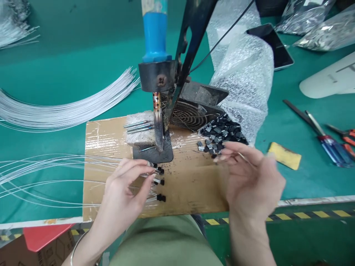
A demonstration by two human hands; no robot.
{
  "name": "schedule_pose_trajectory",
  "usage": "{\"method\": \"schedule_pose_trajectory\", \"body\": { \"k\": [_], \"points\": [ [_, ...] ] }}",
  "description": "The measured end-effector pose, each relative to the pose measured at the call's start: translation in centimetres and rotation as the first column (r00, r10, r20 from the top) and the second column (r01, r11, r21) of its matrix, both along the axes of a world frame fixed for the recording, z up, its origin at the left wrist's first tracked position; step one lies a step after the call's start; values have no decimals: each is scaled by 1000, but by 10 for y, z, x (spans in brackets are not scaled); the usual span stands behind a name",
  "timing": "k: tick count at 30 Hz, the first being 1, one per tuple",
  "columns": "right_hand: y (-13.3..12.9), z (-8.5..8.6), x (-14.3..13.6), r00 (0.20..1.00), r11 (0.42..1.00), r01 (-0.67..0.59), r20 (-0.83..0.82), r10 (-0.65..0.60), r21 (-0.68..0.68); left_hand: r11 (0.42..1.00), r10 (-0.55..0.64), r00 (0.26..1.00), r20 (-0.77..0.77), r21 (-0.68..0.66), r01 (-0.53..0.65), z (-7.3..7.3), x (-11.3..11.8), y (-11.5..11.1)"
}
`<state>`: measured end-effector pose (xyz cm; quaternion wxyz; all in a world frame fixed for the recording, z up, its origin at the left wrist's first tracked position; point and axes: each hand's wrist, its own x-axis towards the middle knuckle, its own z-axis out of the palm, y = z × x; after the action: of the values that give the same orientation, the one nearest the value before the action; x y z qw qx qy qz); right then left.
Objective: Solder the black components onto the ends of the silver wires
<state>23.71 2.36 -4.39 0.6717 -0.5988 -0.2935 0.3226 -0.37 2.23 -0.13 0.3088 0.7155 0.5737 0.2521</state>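
Note:
My left hand is closed in a pinch on a thin white wire that has a small black connector at its end. Below its fingertips, more wires with black connectors lie on the cardboard. My right hand, partly blurred, has its fingers apart, and its fingertips are at the near edge of a pile of small black connector pieces. Above my left hand, a blue-handled soldering iron hangs tip-down in a black stand. Its bevelled tip is over a dark plate.
A cardboard sheet covers the work spot. Behind the iron stands a fan. White wire bundles lie left. To the right are bubble wrap, a yellow sponge, a screwdriver, orange-handled pliers and a phone-like device.

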Motion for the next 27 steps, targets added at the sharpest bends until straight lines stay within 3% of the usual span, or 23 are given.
{"method": "schedule_pose_trajectory", "body": {
  "k": [5, 8, 11, 13, 19, 23, 27],
  "points": [
    [-3, -12, 26, 996, 996, 71, 49, -69, -55, 996, 46, 999, -28, 81, -43, 6, -14, -6],
    [-4, -19, 24, 992, 991, 78, 110, -66, -111, 975, 121, 989, -80, 195, -104, 9, -28, 7],
    [-6, -23, 19, 993, 988, 10, 115, 8, -152, 934, 227, 945, -236, 328, -142, 7, -50, 40],
    [-8, -25, 18, 992, 990, -12, 124, 30, -141, 924, 288, 890, -353, 346, -162, 1, -67, 73],
    [-7, -27, 21, 993, 996, 8, 120, 3, -92, 942, 256, 891, -375, 304, -143, -27, -104, 167],
    [-6, -26, 19, 994, 995, 8, 112, 3, -100, 943, 257, 922, -289, 282, -175, -37, -114, 192],
    [-5, -24, 17, 992, 998, 2, 127, 7, -71, 920, 307, 940, -151, 300, -252, -32, -119, 189]
  ]
}}
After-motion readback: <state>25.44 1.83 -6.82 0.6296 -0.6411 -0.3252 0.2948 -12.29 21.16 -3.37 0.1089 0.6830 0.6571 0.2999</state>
